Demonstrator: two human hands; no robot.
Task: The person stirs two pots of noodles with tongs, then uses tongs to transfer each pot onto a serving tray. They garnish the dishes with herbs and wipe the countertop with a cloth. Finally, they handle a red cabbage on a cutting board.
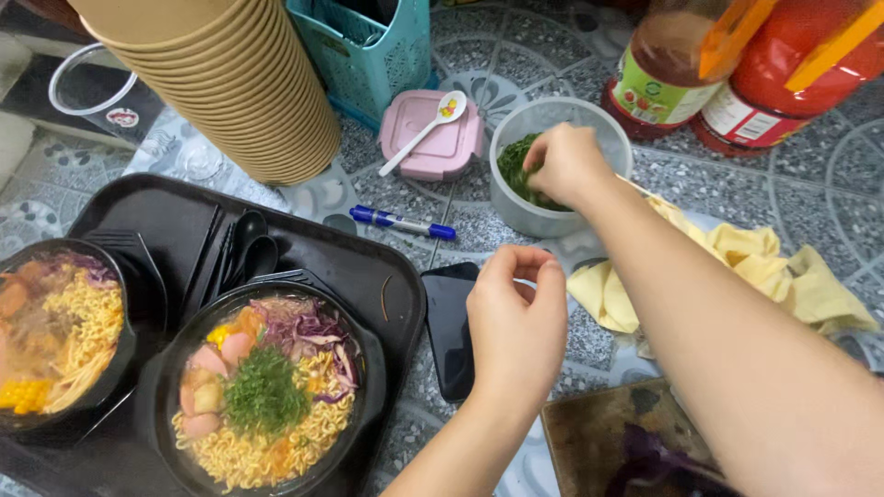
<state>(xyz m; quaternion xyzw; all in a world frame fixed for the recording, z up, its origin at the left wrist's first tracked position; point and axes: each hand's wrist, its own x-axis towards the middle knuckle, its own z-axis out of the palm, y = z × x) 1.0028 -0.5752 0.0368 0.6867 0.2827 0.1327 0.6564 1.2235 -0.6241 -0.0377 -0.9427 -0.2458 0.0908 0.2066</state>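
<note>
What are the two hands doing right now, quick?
Left hand: fingers pinched together above the black phone; whether it holds anything cannot be told.
Right hand: closed, reaching into the grey tub of chopped greens.

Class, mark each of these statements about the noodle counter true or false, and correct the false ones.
1. The right hand reaches into the tub of chopped greens. True.
2. The near noodle bowl has no greens on it. False: a heap of greens sits in its middle.
3. The left hand holds the blue pen. False: the pen lies on the counter, apart from it.
4. A white spoon rests on the pink box. True.
</note>
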